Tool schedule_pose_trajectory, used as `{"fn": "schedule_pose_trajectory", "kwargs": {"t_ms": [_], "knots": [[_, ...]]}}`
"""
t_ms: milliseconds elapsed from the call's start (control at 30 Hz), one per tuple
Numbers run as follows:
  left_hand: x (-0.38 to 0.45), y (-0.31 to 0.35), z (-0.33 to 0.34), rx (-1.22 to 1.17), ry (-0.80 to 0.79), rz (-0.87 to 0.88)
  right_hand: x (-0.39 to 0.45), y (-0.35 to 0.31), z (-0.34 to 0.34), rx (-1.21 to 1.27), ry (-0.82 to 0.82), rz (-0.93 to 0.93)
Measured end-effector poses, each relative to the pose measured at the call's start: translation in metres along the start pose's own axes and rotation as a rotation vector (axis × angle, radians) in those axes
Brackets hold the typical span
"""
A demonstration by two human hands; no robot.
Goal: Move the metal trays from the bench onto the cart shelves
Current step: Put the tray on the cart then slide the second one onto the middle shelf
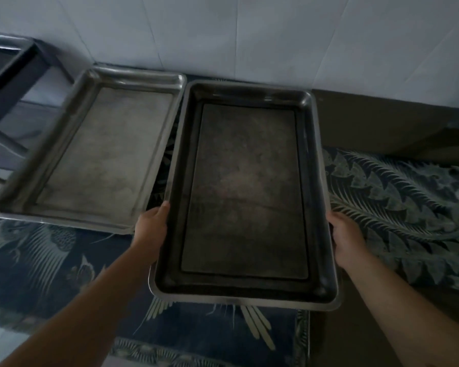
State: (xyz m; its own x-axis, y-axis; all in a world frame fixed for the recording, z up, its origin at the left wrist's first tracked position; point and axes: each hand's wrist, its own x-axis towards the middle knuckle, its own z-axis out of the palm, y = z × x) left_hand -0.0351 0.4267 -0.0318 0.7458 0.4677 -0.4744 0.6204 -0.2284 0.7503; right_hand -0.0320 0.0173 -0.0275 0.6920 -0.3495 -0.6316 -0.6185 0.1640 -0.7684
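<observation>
I am gripping the dark tray [245, 197] at its long rims, left hand [151, 229] and right hand [346, 238] curled around opposite edges, above the patterned bench cover [408, 202] beside the second tray [96, 152], preparing a level carry to the cart.

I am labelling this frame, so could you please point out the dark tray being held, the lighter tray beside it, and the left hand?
Dark metal tray [245, 192]: head view, middle of its floor.
Lighter metal tray [104, 154]: head view, middle of its floor.
Left hand [151, 229]: head view, back of the hand.
</observation>
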Motion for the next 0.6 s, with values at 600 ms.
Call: {"fn": "schedule_pose_trajectory", "kwargs": {"t_ms": [600], "knots": [[-0.119,-0.107,-0.206,-0.26,0.331,-0.067,-0.129,-0.008,0.142,-0.229,-0.308,-0.128]]}}
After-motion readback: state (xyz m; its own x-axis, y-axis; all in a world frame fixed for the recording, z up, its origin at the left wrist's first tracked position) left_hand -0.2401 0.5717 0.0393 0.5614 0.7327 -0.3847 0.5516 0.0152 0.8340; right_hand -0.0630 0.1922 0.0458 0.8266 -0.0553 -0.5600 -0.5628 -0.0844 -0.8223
